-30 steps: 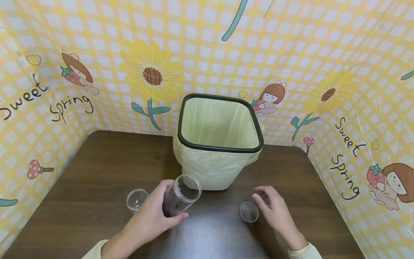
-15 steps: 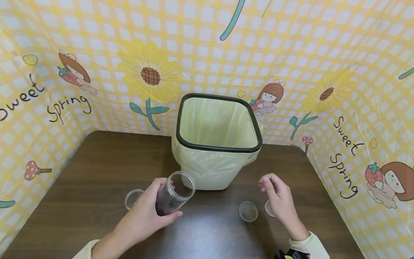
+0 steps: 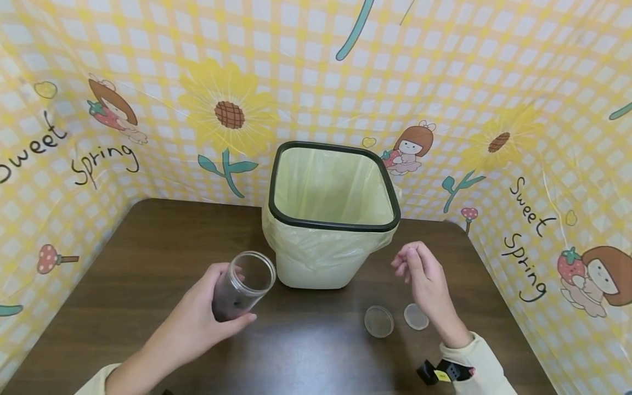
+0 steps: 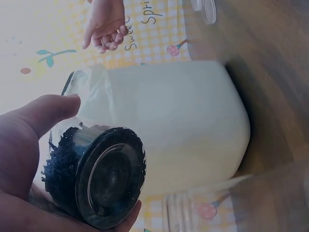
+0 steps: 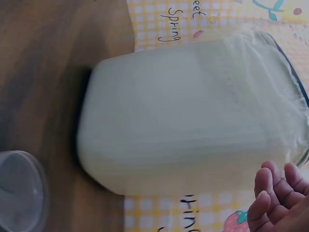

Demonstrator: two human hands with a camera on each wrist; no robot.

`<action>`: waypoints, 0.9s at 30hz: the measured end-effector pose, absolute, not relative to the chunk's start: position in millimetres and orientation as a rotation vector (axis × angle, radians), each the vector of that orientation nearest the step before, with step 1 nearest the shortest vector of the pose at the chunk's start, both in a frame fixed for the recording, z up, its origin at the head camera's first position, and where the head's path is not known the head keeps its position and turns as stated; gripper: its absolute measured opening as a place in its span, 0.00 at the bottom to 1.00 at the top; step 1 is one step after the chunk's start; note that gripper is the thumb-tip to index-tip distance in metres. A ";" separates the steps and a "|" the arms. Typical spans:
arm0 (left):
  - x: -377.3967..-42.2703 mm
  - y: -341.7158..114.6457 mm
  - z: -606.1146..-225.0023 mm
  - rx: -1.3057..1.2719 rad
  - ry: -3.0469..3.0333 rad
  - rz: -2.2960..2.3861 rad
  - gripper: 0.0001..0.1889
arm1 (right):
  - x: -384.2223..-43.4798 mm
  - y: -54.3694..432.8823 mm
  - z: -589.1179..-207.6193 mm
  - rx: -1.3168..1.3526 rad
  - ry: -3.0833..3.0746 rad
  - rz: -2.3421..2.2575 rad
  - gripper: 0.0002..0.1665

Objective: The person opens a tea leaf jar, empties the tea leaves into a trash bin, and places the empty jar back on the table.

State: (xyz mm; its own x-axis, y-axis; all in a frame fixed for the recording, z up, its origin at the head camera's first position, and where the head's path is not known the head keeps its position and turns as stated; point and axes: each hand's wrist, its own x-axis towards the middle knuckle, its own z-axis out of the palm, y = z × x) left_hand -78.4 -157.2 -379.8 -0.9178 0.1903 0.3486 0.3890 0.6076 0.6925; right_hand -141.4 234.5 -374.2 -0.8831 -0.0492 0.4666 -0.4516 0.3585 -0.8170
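Note:
My left hand (image 3: 190, 323) grips a clear jar (image 3: 231, 300), which has no lid on and leans with its mouth toward the bin. Dark dry shreds (image 4: 63, 169) lie at the jar's bottom in the left wrist view. To the right of the bin, my right hand (image 3: 425, 274) is raised with loosely bent fingers and holds nothing. Below it on the table are a clear round lid (image 3: 379, 322) and a smaller whitish disc (image 3: 416, 317). Part of another clear jar (image 4: 178, 212) shows at the bottom of the left wrist view; my left hand hides it from the head camera.
A pale bin (image 3: 316, 269) with a yellowish liner and black rim (image 3: 336, 225) stands at the middle back of the dark wooden table (image 3: 163, 247). Patterned yellow cloth (image 3: 316, 82) walls in the back and both sides. A black strap device (image 3: 446, 372) sits on my right sleeve.
My left hand has moved left with the jar, covering the other jar. My right hand has lifted away from the lid toward the bin's right side, uncovering the whitish disc.

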 end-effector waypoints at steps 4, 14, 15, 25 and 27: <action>-80.0 -163.9 -375.7 -0.464 -2.574 -1.211 0.39 | -147.2 231.4 -362.5 0.463 -2.297 1.505 0.17; -85.3 -179.7 -371.2 -0.470 -2.509 -1.164 0.40 | -165.9 225.8 -337.9 0.437 -2.378 1.513 0.25; -85.9 -181.1 -370.7 -0.466 -2.508 -1.160 0.40 | -167.6 225.5 -335.7 0.433 -2.379 1.527 0.26; -91.4 -195.8 -363.8 -0.415 -2.534 -1.144 0.41 | -184.2 218.2 -323.7 0.317 -2.430 1.761 0.30; -92.5 -197.0 -362.2 -0.415 -2.540 -1.139 0.41 | -185.6 216.3 -323.4 0.289 -2.437 1.782 0.29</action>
State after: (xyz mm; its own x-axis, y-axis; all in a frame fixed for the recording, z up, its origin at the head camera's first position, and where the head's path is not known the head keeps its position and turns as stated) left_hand -92.5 -197.0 -362.2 -0.9046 0.1293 0.4061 0.3893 0.6387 0.6638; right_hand -185.6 216.3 -323.4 -0.9760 -0.0888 0.1990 -0.2165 0.2931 -0.9313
